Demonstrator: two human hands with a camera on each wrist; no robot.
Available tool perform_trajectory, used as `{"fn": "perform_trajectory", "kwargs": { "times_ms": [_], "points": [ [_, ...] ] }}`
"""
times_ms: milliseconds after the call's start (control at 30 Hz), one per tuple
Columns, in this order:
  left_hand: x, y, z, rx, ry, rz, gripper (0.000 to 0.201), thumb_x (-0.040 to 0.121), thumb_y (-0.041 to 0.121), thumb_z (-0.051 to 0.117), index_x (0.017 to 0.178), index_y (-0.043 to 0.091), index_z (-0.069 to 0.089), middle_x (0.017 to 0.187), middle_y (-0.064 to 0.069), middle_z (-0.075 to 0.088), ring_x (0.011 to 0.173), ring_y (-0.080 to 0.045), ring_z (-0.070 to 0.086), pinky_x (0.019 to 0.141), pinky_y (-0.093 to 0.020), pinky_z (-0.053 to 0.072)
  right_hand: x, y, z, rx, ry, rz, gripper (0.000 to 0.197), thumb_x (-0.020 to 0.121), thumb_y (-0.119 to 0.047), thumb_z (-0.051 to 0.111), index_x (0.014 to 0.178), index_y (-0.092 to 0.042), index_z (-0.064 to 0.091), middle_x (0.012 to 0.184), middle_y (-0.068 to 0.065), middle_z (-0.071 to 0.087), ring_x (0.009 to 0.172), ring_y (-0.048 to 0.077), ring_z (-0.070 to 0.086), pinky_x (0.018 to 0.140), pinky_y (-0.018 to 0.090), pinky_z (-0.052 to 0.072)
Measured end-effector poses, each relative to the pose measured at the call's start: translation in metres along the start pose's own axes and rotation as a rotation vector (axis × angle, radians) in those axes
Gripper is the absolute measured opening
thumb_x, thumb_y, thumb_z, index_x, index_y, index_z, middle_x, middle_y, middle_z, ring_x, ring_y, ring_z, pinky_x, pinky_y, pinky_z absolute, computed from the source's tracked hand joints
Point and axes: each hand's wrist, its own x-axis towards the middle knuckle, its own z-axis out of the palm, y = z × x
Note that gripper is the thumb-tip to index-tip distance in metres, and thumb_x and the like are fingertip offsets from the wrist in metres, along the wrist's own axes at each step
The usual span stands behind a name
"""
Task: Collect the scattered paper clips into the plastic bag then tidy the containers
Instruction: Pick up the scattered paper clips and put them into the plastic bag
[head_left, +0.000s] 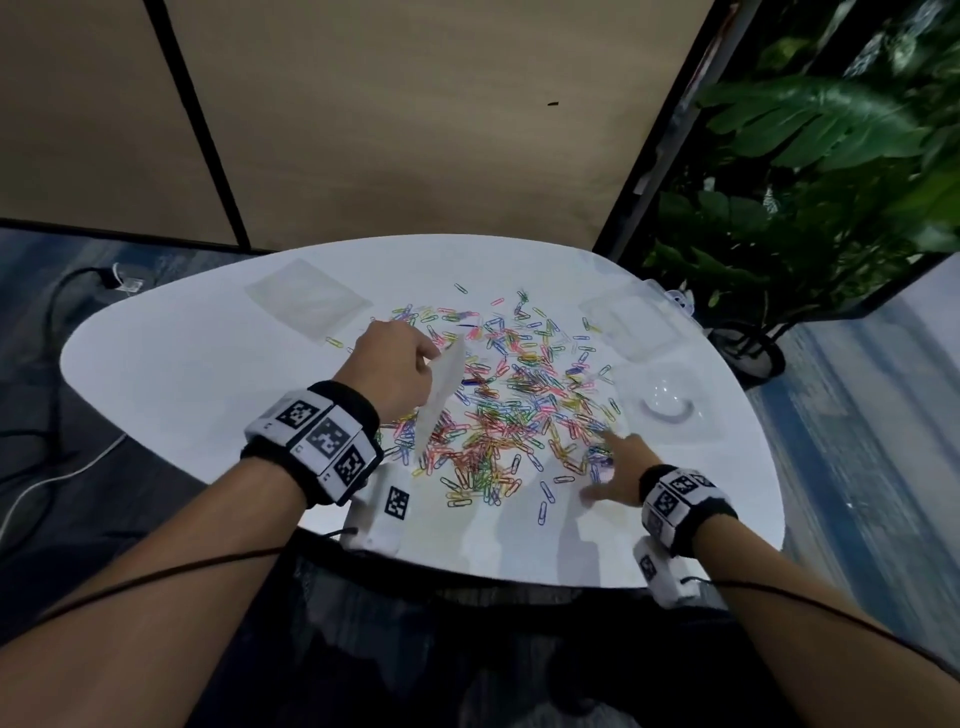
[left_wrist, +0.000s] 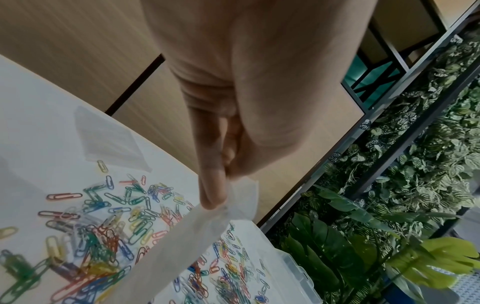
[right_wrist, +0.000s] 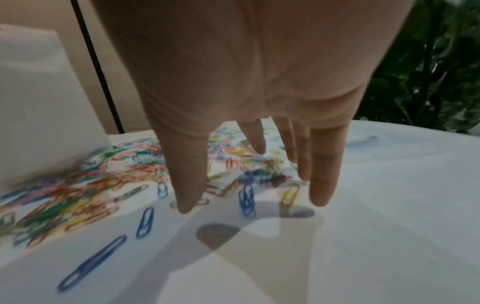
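Risk first. You hold the bag (left_wrist: 192, 236) by one top corner only, so its mouth hangs flat and closed. Judgement: clips (head_left: 511, 410) pushed at it will likely slide off the outside and scatter back across the counter (head_left: 182, 374). Bag is thin, limp film; it may fold or twist under your left grip as weight goes in. A fast sweep from the right could also send loose clips over the near edge just behind that hand.

Left hand (head_left: 397, 371): clenched on the bag, thumb and fingers pinching the upper corner. Bag hangs down from the pinch, its lower end touching the left side of the pile.

Right hand (head_left: 615, 475): released, fingers (right_wrist: 322, 181) straight and spread, holding nothing. Tips sit at or just above the counter; contact cannot be told. A blue clip (right_wrist: 246, 199) and a yellow one (right_wrist: 288, 195) lie between thumb and little finger, just beyond the fingertips. The main pile spreads ahead and to the left of this hand, between your two hands.

No clips visible inside the bag. Clear box (head_left: 631, 325) and lid (head_left: 670, 408) lie beyond the right hand, a flat sleeve (head_left: 306, 299) beyond the left, none touched.
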Motion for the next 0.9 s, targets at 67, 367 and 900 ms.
{"fn": "perform_trajectory", "kwargs": {
  "times_ms": [67,367,900],
  "points": [
    [0.000,0.000,0.000,0.005,0.015,0.005,0.033,0.092,0.004,0.052,0.117,0.009,0.073,0.106,-0.012,0.073,0.089,-0.030,0.073,0.091,-0.042,0.058,0.005,-0.008,0.014,0.013,0.022,-0.014,0.111,0.072,-0.049,0.079,0.154,-0.018,0.011,0.149,0.017,0.034,0.134,0.033,0.042,0.109,0.044,0.041],
    [0.001,-0.003,0.000,0.029,-0.009,-0.027,0.035,0.088,0.005,0.053,0.115,0.012,0.074,0.102,-0.011,0.073,0.101,-0.031,0.067,0.095,-0.043,0.055,0.017,-0.065,0.033,-0.182,0.208,-0.208,0.057,0.087,0.005,0.049,0.140,-0.014,0.040,0.133,0.018,0.047,0.119,0.033,0.049,0.097,0.039,0.048],
    [0.002,-0.003,-0.001,-0.010,-0.041,-0.061,0.032,0.086,0.006,0.057,0.112,0.013,0.074,0.105,-0.015,0.073,0.093,-0.031,0.072,0.092,-0.042,0.057,0.010,-0.073,-0.035,1.092,0.150,-0.100,0.013,0.072,-0.018,0.080,0.067,-0.006,0.076,0.078,0.016,0.075,0.079,0.023,0.070,0.087,0.042,0.058]
  ]
}}
